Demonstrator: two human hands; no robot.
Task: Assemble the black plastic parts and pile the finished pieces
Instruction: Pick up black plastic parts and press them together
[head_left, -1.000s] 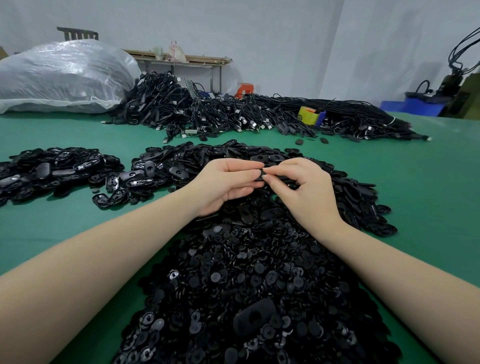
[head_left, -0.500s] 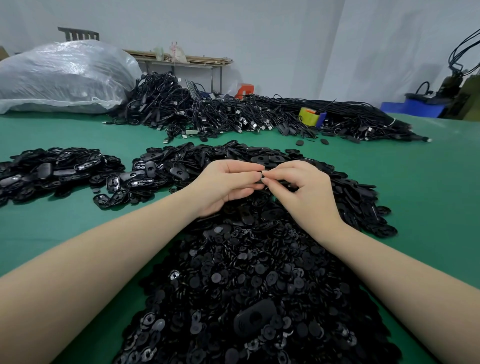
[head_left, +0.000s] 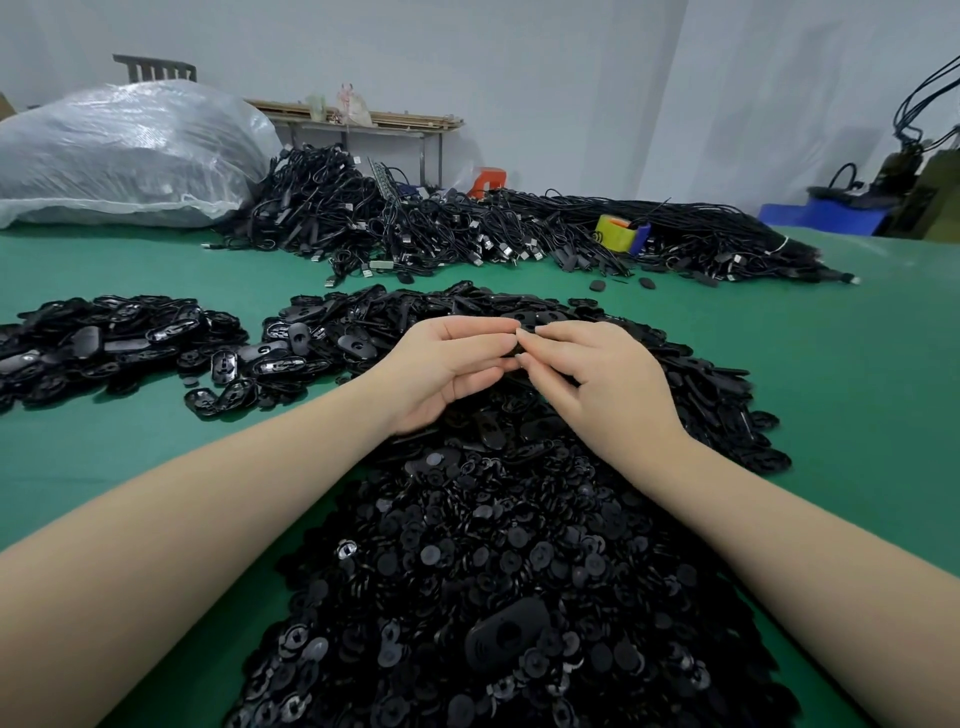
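Black plastic part (head_left: 521, 347) mostly hidden between fingertips, axis unreadable | pinched by left hand (head_left: 447, 371) and right hand (head_left: 605, 382), grips closed on it above far pile of oval shells (head_left: 691, 374) | near heap of round discs (head_left: 493, 561) on green worktop (head_left: 857, 364) | clear sack (head_left: 124, 156) far left, contents indistinct.

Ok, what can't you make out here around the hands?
- Head view: the black part pinched between left hand and right hand; fingers cover it, so its shape and fit are unclear.
- Pile of small round parts: cut off by the bottom edge.
- Left pile: cut off by the left edge.
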